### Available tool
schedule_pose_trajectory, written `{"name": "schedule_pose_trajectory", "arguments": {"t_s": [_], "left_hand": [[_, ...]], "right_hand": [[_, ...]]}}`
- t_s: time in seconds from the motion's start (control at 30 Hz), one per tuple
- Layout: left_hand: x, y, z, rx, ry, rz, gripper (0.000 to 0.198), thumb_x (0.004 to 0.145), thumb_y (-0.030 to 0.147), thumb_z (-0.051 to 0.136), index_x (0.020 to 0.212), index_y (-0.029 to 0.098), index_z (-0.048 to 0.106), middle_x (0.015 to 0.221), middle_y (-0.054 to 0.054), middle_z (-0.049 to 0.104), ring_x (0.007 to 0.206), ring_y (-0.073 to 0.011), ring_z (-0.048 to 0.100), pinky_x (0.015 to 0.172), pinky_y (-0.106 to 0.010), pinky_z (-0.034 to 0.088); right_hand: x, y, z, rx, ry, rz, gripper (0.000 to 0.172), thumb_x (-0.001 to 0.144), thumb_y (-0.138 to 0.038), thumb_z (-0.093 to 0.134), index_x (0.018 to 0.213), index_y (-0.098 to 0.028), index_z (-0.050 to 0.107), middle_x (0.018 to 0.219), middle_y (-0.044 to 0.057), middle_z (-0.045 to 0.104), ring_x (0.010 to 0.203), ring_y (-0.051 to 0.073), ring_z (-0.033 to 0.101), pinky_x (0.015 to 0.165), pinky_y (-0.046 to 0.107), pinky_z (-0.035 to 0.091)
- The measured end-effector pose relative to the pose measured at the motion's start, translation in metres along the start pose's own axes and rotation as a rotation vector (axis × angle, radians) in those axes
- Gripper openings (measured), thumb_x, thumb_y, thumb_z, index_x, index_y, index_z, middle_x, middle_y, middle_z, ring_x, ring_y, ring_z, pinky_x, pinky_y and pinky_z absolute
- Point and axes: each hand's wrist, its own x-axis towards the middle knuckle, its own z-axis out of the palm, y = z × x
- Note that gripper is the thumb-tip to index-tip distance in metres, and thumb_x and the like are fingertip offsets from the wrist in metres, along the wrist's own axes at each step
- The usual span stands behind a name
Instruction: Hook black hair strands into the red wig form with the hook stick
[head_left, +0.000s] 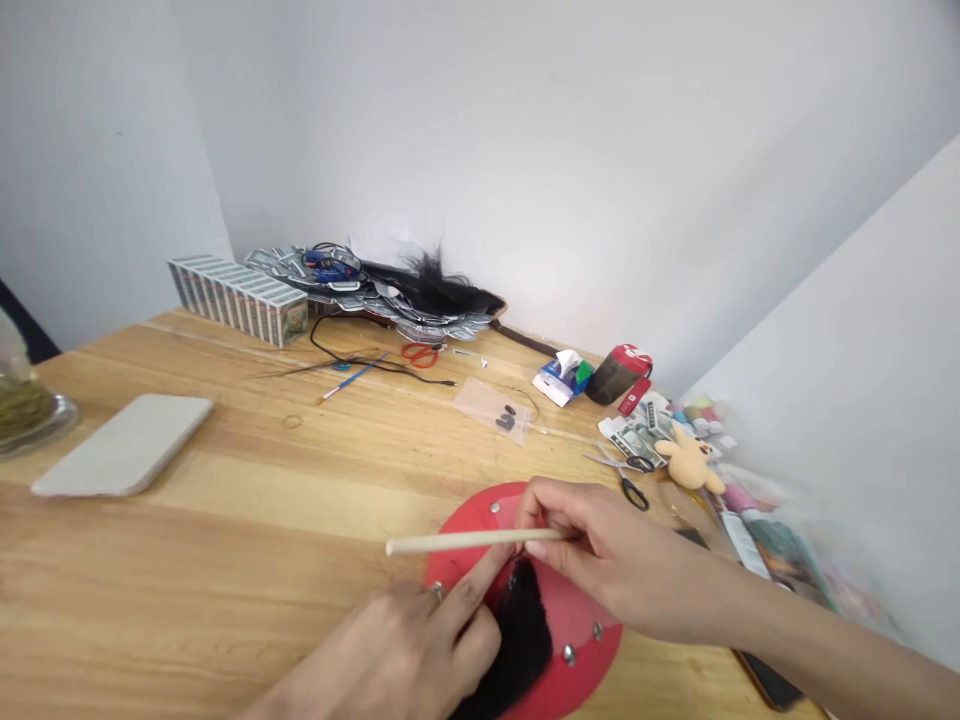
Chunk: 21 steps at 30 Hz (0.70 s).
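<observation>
In front of me on the table lies a round red disc (592, 677) with silvery studs and a lighter red piece on it. A black, hair-like piece (525, 625) covers part of the disc. My right hand (600, 560) is closed around one end of a slim pale stick (442, 543), which points left across the disc. Its fingertips reach the disc near the black piece's top. My left hand (420, 640) lies at the disc's left, index finger stretched to that spot, the other fingers loosely bent. What lies under the touching fingertips is hidden.
Black-handled scissors (628, 478), a plush toy (688, 460) and a phone (772, 680) lie at right. Farther back are a small plastic bag (495, 408), a tissue pack (562, 378), a paintbrush (356, 377) and a row of boxes (240, 295). A white slab (127, 445) lies left.
</observation>
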Motion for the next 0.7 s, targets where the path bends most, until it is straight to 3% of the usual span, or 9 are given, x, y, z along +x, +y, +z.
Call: {"name": "schedule_pose_trajectory", "arguments": {"t_s": [0.13, 0.27, 0.37, 0.53, 0.7], "left_hand": [[-0.001, 0.004, -0.007, 0.073, 0.025, -0.032, 0.029, 0.086, -0.002, 0.038, 0.099, 0.016, 0.057, 0.141, -0.020, 0.056, 0.059, -0.0165, 0.069, 0.055, -0.027, 0.055], [-0.001, 0.001, 0.001, -0.022, 0.001, -0.010, 0.019, 0.089, 0.006, 0.046, 0.099, 0.017, 0.057, 0.148, -0.019, 0.050, 0.061, -0.0151, 0.070, 0.057, -0.026, 0.056], [0.000, -0.002, 0.008, -0.029, -0.014, -0.007, 0.013, 0.090, 0.010, 0.050, 0.098, 0.018, 0.057, 0.149, -0.019, 0.048, 0.060, -0.0147, 0.070, 0.056, -0.025, 0.056], [0.001, -0.002, 0.006, -0.014, -0.029, -0.012, 0.010, 0.090, 0.010, 0.055, 0.097, 0.017, 0.057, 0.149, -0.020, 0.048, 0.057, -0.0131, 0.068, 0.055, -0.024, 0.055], [0.003, 0.002, -0.005, 0.024, -0.076, 0.017, 0.016, 0.086, 0.004, 0.053, 0.096, 0.015, 0.058, 0.145, -0.022, 0.052, 0.055, -0.0184, 0.069, 0.052, -0.030, 0.058]], "right_hand": [[0.004, 0.002, -0.002, 0.171, -0.072, 0.017, 0.018, 0.092, -0.019, 0.054, 0.076, -0.022, 0.045, 0.064, -0.007, 0.041, 0.057, 0.012, 0.034, 0.052, 0.024, 0.027], [0.006, -0.001, -0.010, 0.378, -0.215, 0.027, 0.013, 0.088, -0.021, 0.056, 0.080, -0.020, 0.047, 0.070, -0.005, 0.046, 0.063, 0.011, 0.040, 0.060, 0.024, 0.034], [0.002, -0.008, -0.020, 0.489, -0.224, 0.065, 0.013, 0.087, -0.025, 0.060, 0.081, -0.019, 0.049, 0.070, -0.004, 0.051, 0.063, 0.011, 0.040, 0.058, 0.023, 0.032], [-0.010, -0.013, -0.044, 0.581, -0.061, 0.002, 0.022, 0.087, -0.039, 0.067, 0.088, -0.021, 0.054, 0.072, -0.001, 0.063, 0.053, 0.009, 0.038, 0.049, 0.024, 0.023], [-0.016, 0.004, -0.067, 0.481, 0.324, 0.020, 0.032, 0.081, -0.054, 0.069, 0.085, -0.023, 0.061, 0.059, -0.004, 0.060, 0.041, 0.006, 0.022, 0.045, 0.027, 0.018]]}}
